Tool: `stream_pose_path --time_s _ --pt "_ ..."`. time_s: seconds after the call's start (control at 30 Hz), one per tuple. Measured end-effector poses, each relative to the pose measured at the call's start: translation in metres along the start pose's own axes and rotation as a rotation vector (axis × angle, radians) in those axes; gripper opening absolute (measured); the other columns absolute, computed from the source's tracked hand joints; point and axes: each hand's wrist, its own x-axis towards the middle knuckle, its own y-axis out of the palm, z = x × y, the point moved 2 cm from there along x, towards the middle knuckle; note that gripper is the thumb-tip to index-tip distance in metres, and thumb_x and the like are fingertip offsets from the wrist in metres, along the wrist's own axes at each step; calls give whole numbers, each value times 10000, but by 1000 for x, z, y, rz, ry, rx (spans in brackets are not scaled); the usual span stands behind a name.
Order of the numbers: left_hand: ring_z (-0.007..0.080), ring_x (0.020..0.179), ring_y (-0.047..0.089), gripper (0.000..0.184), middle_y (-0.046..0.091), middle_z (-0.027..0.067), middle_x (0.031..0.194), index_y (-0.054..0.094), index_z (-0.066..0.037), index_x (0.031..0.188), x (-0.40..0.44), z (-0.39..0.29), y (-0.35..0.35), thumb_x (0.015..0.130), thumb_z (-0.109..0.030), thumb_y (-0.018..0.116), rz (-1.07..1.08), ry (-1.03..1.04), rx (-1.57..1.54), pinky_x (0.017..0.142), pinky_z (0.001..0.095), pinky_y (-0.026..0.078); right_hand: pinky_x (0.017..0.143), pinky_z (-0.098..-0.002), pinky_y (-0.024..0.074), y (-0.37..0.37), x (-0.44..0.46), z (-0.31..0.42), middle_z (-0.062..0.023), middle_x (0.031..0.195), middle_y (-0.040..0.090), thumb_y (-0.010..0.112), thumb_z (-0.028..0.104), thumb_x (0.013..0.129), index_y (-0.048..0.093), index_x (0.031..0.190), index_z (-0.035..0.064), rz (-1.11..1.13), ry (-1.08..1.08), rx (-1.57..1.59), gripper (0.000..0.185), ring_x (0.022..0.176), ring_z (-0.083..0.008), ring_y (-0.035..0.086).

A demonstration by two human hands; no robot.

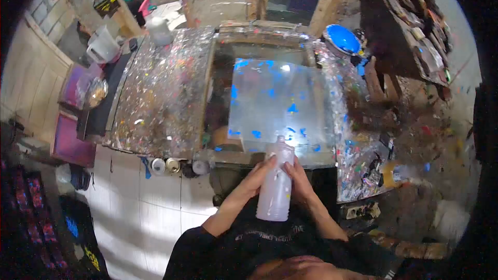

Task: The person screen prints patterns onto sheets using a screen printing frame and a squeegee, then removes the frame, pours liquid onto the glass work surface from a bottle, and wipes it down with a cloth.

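Observation:
A translucent whitish plastic bottle point(274, 192) is held upright, tilted a little, close to my chest at the table's front edge. My left hand point(260, 174) grips its left side near the shoulder, and my right hand point(296, 175) is wrapped round its right side. Its narrow neck points toward the table, and no cap can be made out. Beyond the neck lies a glass panel point(270, 109) with a pale sheet marked by blue paint patches, set in the paint-spattered table point(161, 93).
A blue bowl point(343, 39) sits at the back right and a white jug point(104, 44) at the left. A whitish container point(158, 32) stands at the back left. Small cans point(173, 165) line the front edge. A yellow-labelled bottle point(392, 175) lies at the right.

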Motion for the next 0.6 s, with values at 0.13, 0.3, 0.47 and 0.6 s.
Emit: stream_pose_path --time_s 0.13,0.3,0.47,0.6 --pt "138 820 680 542 680 38 992 612 -99 1182 41 15 36 951 -584 542 106 -209 -13 714 319 564 921 -386 509 -29 -15 23 -135 1260 555 623 400 940 351 1441 36 -199 114 149 676 1107 -232 590" --pt "140 831 675 552 674 35 981 588 -103 1222 -2 -24 53 952 -582 543 -18 68 89 717 330 564 859 -383 533 -15 -1 29 -119 1217 567 628 426 927 401 1387 43 -140 191 136 640 1045 -220 605" --pt "138 861 667 513 671 31 1023 572 -125 1265 13 -4 -18 971 -543 537 -114 -14 -107 737 320 558 842 -389 530 20 37 -3 -117 1184 580 640 407 917 418 1381 47 22 186 61 628 1038 -228 595" --pt "134 827 666 547 667 37 989 576 -112 1252 15 -11 -31 948 -567 561 -90 -78 -38 696 311 555 859 -398 531 30 32 0 -131 1208 567 636 375 922 371 1416 58 -17 153 165 644 1044 -233 599"
